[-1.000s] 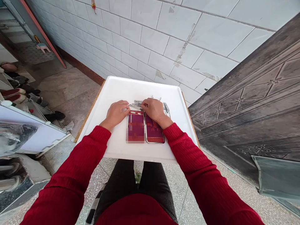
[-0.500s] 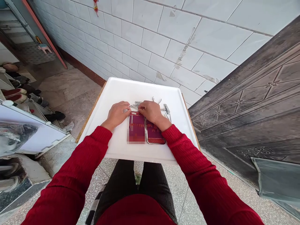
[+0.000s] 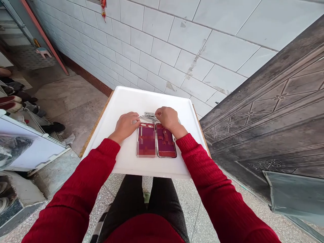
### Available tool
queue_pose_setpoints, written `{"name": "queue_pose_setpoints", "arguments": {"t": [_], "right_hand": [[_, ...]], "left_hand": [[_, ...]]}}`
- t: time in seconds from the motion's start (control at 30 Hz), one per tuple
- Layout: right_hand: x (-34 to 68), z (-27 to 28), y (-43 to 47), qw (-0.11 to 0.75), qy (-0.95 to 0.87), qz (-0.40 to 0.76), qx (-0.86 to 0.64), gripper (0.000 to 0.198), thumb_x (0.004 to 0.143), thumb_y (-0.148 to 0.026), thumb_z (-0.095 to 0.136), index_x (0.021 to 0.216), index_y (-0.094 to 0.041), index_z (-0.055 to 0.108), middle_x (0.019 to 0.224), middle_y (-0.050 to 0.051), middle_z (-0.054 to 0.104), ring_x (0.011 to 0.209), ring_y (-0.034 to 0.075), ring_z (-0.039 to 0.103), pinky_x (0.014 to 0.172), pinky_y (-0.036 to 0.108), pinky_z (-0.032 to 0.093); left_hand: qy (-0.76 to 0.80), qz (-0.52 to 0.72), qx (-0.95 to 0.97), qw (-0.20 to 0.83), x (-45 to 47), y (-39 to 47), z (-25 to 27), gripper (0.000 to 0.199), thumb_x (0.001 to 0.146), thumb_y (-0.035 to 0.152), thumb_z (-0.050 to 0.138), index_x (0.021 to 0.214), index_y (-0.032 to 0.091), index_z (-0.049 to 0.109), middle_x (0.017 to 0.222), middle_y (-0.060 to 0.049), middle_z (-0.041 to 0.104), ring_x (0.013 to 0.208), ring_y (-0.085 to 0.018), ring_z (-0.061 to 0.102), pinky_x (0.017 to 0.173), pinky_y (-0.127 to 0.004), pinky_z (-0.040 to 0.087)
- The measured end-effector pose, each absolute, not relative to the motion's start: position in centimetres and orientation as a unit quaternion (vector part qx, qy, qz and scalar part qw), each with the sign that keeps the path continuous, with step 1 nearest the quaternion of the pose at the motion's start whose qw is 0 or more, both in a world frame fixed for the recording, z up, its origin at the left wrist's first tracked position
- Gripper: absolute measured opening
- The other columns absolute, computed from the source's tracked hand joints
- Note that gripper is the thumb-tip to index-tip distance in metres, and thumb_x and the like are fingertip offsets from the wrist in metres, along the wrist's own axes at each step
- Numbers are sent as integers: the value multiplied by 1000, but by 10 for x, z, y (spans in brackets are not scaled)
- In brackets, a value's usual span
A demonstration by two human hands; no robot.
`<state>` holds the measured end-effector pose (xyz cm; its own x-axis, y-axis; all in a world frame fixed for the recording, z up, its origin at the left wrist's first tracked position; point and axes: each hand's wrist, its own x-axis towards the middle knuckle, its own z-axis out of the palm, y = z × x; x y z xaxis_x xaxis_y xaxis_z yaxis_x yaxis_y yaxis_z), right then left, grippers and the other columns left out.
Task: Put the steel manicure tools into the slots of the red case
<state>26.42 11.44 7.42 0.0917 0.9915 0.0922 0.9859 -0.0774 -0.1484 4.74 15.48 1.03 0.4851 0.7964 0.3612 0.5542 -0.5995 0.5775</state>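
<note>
An open manicure case [image 3: 166, 153], purple inside with red trim and strap loops, lies flat on a white tabletop [image 3: 126, 165]. My left hand [image 3: 126, 124] is curled at the upper left corner of the case, thumb and fingers closed on its edge. Just beyond the case's top edge, several metal manicure tools [image 3: 149, 117] lie in a loose row. My right hand [image 3: 168, 118] is over the right end of these tools, fingertips pinched together. Whatever sits in that pinch is too small to make out. Part of the case's left half is blurred.
A white tiled wall [image 3: 162, 50] rises behind the table. A dark patterned door [image 3: 268, 111] stands at the right. To the left are a shoe rack with shoes [image 3: 12, 104] and a white panel [image 3: 32, 138].
My right hand has moved slightly right, off the case, uncovering more of its right half and the tools. My left hand stays at the corner. The view has shifted a little.
</note>
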Motion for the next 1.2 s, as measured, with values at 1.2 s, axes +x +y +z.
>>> {"name": "queue_pose_setpoints", "arguments": {"t": [1.2], "right_hand": [[265, 38, 130, 151, -660, 46, -734, 26, 101, -33, 56, 119, -23, 73, 110, 6, 78, 98, 22, 68, 71, 31, 40]], "left_hand": [[401, 299, 842, 201, 43, 159, 10, 24, 93, 33, 55, 82, 25, 74, 124, -4, 75, 115, -24, 69, 109, -42, 51]]}}
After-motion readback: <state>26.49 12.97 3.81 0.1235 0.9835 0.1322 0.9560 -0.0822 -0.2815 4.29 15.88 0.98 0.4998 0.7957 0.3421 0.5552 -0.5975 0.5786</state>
